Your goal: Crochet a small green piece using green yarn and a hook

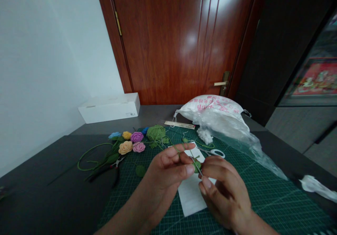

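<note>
Between my hands is a small green crocheted piece (197, 165). My left hand (172, 166) pinches its left side, with green yarn looped over the raised index finger. In my right hand (223, 184) is a thin metal crochet hook (199, 170), held between thumb and fingers, its tip end at the green piece. Part of the piece is hidden behind my fingers. Under both hands lies a white sheet of paper (193, 196) on the green cutting mat (263, 196). The ball of green yarn (156, 133) rests beyond my left hand.
White-handled scissors (217, 153) lie just past my right hand. On the left are crocheted flowers (125, 147) with green stems and black-handled pliers (116, 168). Farther back stand a white box (110, 108), a ruler (179, 125) and a large white plastic bag (216, 110).
</note>
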`<state>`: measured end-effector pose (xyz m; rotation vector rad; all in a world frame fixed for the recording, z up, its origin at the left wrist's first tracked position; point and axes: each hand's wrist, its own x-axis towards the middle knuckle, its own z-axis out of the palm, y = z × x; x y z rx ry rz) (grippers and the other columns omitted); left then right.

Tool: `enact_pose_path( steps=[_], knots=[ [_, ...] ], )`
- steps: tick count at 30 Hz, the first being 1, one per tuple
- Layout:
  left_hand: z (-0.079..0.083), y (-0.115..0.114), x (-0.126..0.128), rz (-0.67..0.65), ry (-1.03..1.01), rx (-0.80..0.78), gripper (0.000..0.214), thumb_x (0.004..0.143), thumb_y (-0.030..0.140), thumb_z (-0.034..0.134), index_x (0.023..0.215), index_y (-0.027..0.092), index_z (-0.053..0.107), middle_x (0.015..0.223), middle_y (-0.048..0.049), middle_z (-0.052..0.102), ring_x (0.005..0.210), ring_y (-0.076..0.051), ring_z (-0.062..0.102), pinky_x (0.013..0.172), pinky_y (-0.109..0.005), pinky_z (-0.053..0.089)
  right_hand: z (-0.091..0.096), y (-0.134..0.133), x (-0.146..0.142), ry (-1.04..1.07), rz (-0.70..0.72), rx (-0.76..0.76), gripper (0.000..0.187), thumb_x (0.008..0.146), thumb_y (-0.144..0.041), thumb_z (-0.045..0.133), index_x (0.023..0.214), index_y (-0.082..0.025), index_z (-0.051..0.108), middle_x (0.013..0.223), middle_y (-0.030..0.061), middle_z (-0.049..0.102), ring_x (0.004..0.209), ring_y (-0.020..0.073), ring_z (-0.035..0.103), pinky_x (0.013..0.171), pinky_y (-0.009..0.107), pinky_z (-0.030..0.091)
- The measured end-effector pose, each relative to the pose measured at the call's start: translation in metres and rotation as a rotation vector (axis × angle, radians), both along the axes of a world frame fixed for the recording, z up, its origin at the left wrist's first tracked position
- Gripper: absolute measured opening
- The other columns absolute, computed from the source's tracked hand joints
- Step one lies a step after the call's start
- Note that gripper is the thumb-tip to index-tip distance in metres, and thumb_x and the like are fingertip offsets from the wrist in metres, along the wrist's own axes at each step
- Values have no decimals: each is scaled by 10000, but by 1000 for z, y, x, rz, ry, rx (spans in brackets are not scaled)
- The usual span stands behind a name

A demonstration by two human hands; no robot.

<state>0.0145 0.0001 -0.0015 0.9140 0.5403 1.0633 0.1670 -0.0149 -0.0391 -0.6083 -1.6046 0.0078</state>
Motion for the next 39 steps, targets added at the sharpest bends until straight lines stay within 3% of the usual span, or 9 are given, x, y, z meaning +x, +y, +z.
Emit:
enact_pose_path(
  steps=[3, 7, 11, 15, 19, 23, 33, 35, 39],
  knots=[
    [-4, -4, 6, 136, 59, 77, 124, 746, 126, 812, 842, 178, 753, 862, 1, 654, 769, -110, 589, 808, -258, 487, 2, -4, -13, 22, -181, 69, 177, 851, -78, 572, 904, -233, 638, 694, 10, 654, 602, 190, 629, 565, 341, 519],
    [-10, -6, 8, 357, 171, 342, 149, 781, 60, 758, 814, 198, 711, 1048, -18, 701, 829, -124, 618, 831, -269, 512, 2, -3, -21, 22, -283, 41, 179, 877, -77, 547, 847, -250, 582, 655, -16, 620, 559, 162, 582, 513, 305, 465],
    [-8, -4, 5, 326, 198, 355, 126, 810, 77, 740, 821, 197, 702, 1017, -28, 716, 819, -134, 648, 798, -271, 534, -4, 3, -14, 49, -62, 22, 231, 876, -21, 571, 913, -249, 573, 781, -12, 628, 667, 149, 599, 598, 293, 496],
    [-3, 1, 1, 287, 202, 306, 111, 811, 102, 760, 805, 181, 683, 992, -21, 715, 703, -109, 652, 733, -267, 539, -6, 7, -11, 317, 160, -122, 151, 967, -96, 532, 948, -225, 607, 811, 12, 621, 754, 178, 621, 643, 322, 523],
    [2, 3, -3, 327, 284, 346, 119, 793, 95, 772, 789, 185, 695, 1018, -20, 719, 689, -102, 631, 716, -263, 546, -2, 7, -9, 379, 165, -133, 126, 982, -129, 554, 954, -216, 640, 787, 9, 604, 743, 173, 604, 636, 315, 498],
    [5, 2, -5, 361, 371, 398, 129, 762, 79, 775, 802, 192, 728, 827, -1, 695, 701, -121, 617, 734, -263, 550, -4, 9, 0, 237, 173, -60, 147, 975, -117, 555, 1028, -217, 649, 800, 24, 629, 781, 201, 624, 704, 385, 505],
    [16, 3, -5, 400, 541, 470, 143, 724, 65, 732, 808, 181, 738, 785, -36, 727, 766, -183, 688, 766, -317, 579, 5, 13, 17, -140, 210, 78, 104, 980, -134, 568, 1059, -183, 614, 842, 46, 650, 735, 194, 626, 711, 404, 526],
    [18, 3, -6, 362, 526, 463, 141, 725, 70, 731, 812, 180, 745, 797, -38, 731, 759, -180, 684, 770, -320, 579, 7, 14, 18, -65, 224, 7, 82, 1001, -171, 545, 1039, -194, 615, 820, 38, 631, 740, 196, 617, 698, 389, 516],
    [18, 3, -10, 245, 439, 391, 148, 730, 79, 756, 843, 175, 770, 760, -19, 704, 742, -170, 668, 771, -319, 565, 6, 19, 15, 264, 338, -285, 163, 1035, -283, 516, 929, -210, 615, 733, 5, 557, 680, 171, 551, 616, 315, 449]
  ],
)
